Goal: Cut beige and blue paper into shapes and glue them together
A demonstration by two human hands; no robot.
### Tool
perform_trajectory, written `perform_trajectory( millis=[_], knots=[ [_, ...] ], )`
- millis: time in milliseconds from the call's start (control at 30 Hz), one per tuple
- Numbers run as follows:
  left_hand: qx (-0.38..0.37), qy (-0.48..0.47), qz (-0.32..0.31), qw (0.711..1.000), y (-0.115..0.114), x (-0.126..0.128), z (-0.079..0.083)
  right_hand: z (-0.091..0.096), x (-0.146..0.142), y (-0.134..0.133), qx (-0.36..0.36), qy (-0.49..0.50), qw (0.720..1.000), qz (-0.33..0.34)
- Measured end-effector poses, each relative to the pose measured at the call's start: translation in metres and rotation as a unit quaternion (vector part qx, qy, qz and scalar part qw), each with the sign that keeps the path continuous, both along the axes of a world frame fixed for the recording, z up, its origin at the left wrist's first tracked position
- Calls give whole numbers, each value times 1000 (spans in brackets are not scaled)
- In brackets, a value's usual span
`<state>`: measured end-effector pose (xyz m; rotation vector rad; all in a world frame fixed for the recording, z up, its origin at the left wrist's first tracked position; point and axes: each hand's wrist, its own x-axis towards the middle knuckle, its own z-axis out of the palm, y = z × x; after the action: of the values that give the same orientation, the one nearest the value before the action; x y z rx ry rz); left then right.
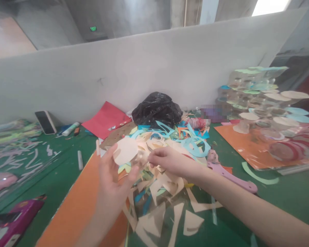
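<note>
My left hand (112, 178) is raised over the table, fingers curled round a small clear cup (137, 159) capped by a cream paper circle (125, 151). My right hand (167, 160) comes in from the right and pinches at the cup's rim, right beside the paper circle. Beneath both hands lies a heap of paper scraps (167, 202), cream, light blue and orange. Pink scissors (228, 173) rest on the green table just right of my right wrist.
An orange sheet (74, 212) lies at front left, a red sheet (104, 120) and black plastic bag (157, 108) at the back. Stacked clear cups with paper lids (262, 103) stand at right on an orange sheet. A phone (45, 121) leans against the white partition.
</note>
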<state>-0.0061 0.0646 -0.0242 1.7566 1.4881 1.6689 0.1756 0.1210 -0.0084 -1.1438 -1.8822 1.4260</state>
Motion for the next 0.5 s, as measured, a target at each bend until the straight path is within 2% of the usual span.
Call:
perform_trajectory(
  millis=[67,167,233,300,367,433,500],
  knots=[
    [3,-12,-34,999,1,-1,-1,4,8,0,-5,-10,1000,-28],
    [3,-16,-43,999,2,-3,-4,14,30,1,-34,-27,996,-81],
    [-1,-15,-41,999,3,-5,-5,21,52,2,-36,-35,992,-112],
    [-5,-11,-37,999,3,-7,-5,24,80,3,-37,-53,983,-174],
    [-14,-5,-38,999,3,-7,-4,22,112,5,-45,-54,965,-254],
    [-23,5,-35,999,3,-6,-5,15,145,7,-16,-36,956,-291],
    [-29,17,-27,999,3,-5,-6,5,172,10,-9,-39,934,-355]
  ],
)
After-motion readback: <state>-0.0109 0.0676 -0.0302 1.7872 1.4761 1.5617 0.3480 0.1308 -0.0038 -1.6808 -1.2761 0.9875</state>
